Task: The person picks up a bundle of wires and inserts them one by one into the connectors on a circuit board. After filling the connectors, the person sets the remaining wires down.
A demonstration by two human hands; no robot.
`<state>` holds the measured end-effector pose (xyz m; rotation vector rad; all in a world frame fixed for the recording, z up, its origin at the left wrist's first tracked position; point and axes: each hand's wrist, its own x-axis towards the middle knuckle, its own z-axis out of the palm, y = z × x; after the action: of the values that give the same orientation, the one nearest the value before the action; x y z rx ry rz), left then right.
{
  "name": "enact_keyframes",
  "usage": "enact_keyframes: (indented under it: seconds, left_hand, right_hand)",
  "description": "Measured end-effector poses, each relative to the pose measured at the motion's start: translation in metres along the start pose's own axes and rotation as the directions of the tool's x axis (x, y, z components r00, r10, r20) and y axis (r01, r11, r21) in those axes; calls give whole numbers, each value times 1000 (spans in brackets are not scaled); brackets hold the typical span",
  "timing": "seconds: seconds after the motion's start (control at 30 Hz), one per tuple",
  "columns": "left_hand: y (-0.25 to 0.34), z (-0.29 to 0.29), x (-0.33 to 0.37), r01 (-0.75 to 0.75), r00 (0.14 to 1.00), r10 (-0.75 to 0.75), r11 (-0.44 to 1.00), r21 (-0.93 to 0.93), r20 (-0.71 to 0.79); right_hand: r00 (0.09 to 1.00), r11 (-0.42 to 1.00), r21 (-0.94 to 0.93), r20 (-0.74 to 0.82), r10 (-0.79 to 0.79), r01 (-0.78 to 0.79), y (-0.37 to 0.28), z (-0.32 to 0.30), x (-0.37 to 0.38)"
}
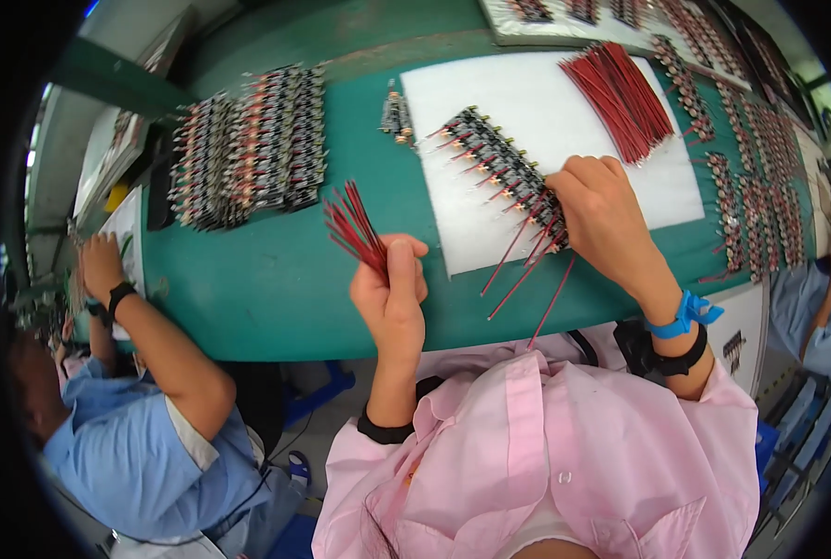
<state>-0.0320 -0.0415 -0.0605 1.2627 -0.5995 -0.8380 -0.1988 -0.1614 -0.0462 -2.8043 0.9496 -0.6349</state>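
Note:
My left hand [392, 293] is closed around a bundle of thin red wires [352, 224], held above the green table's near side. The wires fan out past the fingers. To the right, the fingers of my right hand [606, 219] are pinched together against the right side of a row of small circuit boards [499, 158]. What lies between those fingertips is hidden. The row runs slantwise over a white foam sheet [462, 238]. Short red leads stick out along its left side, and several long red wires [516, 291] stretch from its near end toward me.
A large pile of red wires [618, 102] rests on the foam's far right. Stacked rows of boards [280, 135] stand on the green table [248, 307] at left, with a small cluster of parts [396, 116] nearer. More board rows [756, 186] lie right. A co-worker [159, 447] sits left.

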Motion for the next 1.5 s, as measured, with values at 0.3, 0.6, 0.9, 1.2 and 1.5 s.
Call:
enact_keyframes:
  seconds: [0.3,0.6,0.9,1.2,1.5]
  left_hand:
    - [3,-17,31,355,923,-147,680,-641,356]
    - [21,29,39,174,958,1,794,-583,286]
    - [26,37,32,98,956,73,832,-545,283]
    - [13,9,23,124,970,-78,974,-189,232]
    - [1,17,17,-156,979,150,987,28,135]
  right_hand:
    - [987,885,436,56,153,-162,10,-13,1]
    - [980,681,711,192,47,-172,-45,-34,39]
    - [971,638,747,237,6,-187,-56,-16,51]
    - [917,283,872,370,151,-399,-57,-17,50]
    - [889,332,825,436,140,-457,-47,-8,51]
